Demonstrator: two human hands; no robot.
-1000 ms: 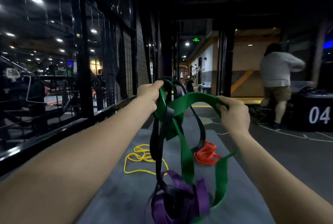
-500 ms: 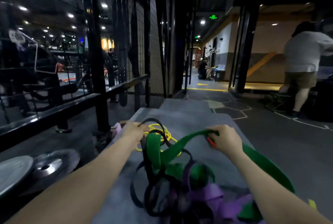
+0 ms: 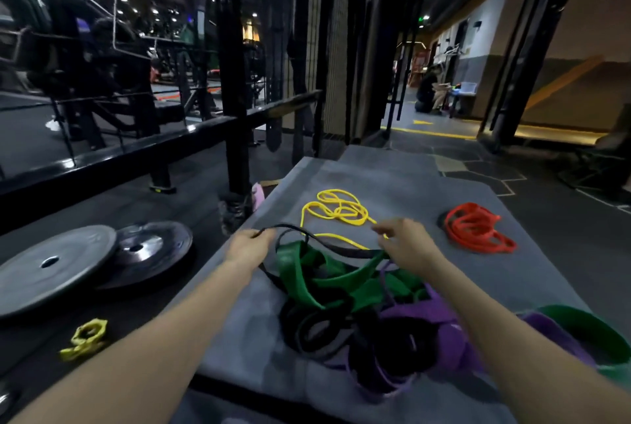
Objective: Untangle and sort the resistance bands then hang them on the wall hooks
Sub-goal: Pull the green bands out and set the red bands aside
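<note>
Bands lie in a tangle on a grey mat point(image 3: 392, 181), and the scene reads from nine o'clock across to three. At nine o'clock two weight plates point(image 3: 54, 266) rest overlapping on the dark floor, with a small yellow item point(image 3: 85, 338) at about eight o'clock from them. Next comes the left hand point(image 3: 247, 248), fingers pinched on a thin black band point(image 3: 327, 246) that arcs up and over toward the right. Just below and between the hands sits the green band point(image 3: 297, 273), knotted with wide black loops point(image 3: 317, 328) and a purple band point(image 3: 440, 328) toward five o'clock. At twelve o'clock of the tangle a yellow band point(image 3: 336, 208) lies coiled by itself on the mat. The right hand point(image 3: 404, 246) hovers over the pile, fingers curled loosely; whether it grips anything cannot be told. At two o'clock a red band point(image 3: 478, 229) lies bunched, well apart from the rest.
</note>
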